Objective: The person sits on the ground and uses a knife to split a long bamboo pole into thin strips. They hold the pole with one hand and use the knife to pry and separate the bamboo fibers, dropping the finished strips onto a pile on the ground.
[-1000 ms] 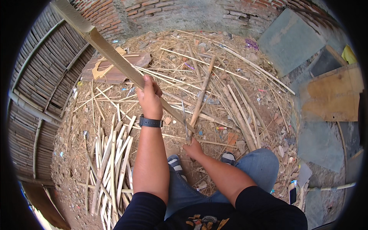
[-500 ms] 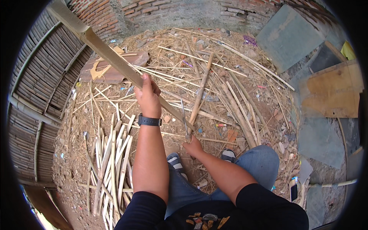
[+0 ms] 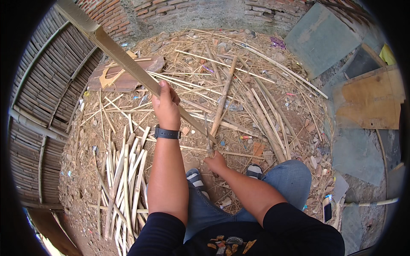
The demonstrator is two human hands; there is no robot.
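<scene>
My left hand (image 3: pixel 165 104) is wrapped round a long split bamboo piece (image 3: pixel 124 59), which slants from the upper left down toward my right hand. Closed on the handle of a knife (image 3: pixel 207 132), my right hand (image 3: pixel 215 163) is low in front of my knees. The blade points away from me and meets or crosses the bamboo near its lower end; whether it cuts in, I cannot tell. Beyond the knife, a round bamboo pole (image 3: pixel 225 96) lies at a slant on the ground.
Many split bamboo strips (image 3: pixel 124 183) lie heaped at my left. Poles (image 3: pixel 267 123) and loose strips cover the littered ground ahead. A bamboo wall (image 3: pixel 38 102) stands left, a brick wall (image 3: pixel 188 17) at the back. Boards (image 3: pixel 369 100) and a phone (image 3: pixel 327 209) lie at right.
The knife and my right hand have shifted very slightly, to the right. Both hands keep the same holds, and the bamboo stays nearly in place.
</scene>
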